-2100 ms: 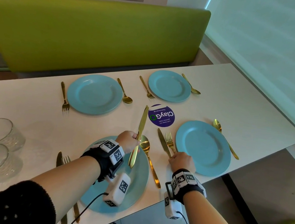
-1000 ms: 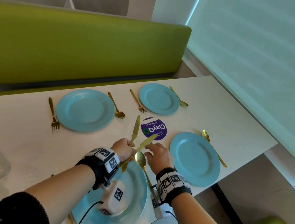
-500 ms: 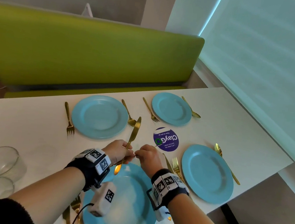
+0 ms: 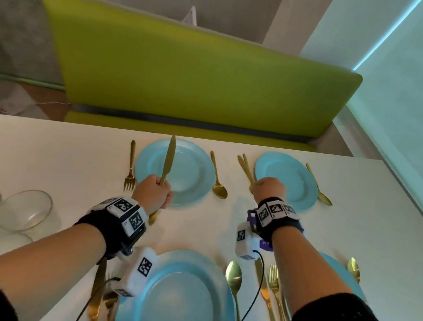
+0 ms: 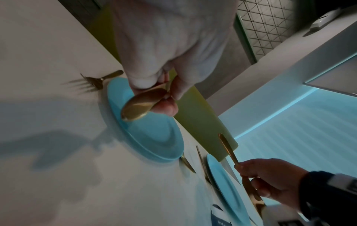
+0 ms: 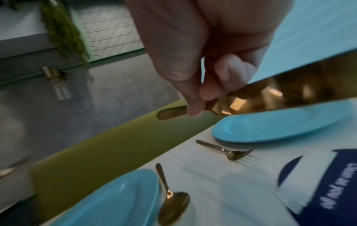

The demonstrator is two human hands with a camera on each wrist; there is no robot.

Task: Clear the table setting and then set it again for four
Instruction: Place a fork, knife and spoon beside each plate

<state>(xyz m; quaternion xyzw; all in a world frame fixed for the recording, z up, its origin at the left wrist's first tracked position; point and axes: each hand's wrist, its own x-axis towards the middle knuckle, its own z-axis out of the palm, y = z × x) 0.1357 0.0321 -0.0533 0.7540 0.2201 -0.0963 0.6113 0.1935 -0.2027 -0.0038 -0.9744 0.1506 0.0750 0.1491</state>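
Observation:
My left hand grips a gold knife upright, blade pointing away, above the near rim of the far left blue plate. The left wrist view shows the left hand curled round the knife's rounded handle end. My right hand grips a second gold knife just left of the far right blue plate, over a fork lying there. The right hand's fingers pinch this second knife's handle, and its blade fills the right wrist view.
Forks and spoons flank the far plates. The near left plate has a spoon, and cutlery lies on both sides. My right arm hides most of the near right plate. Glass bowls stand left, and a green bench runs behind the table.
Both hands have moved from above the near plate to the far side of the table and spread apart, each carrying a knife. The head view has tilted down over the table.

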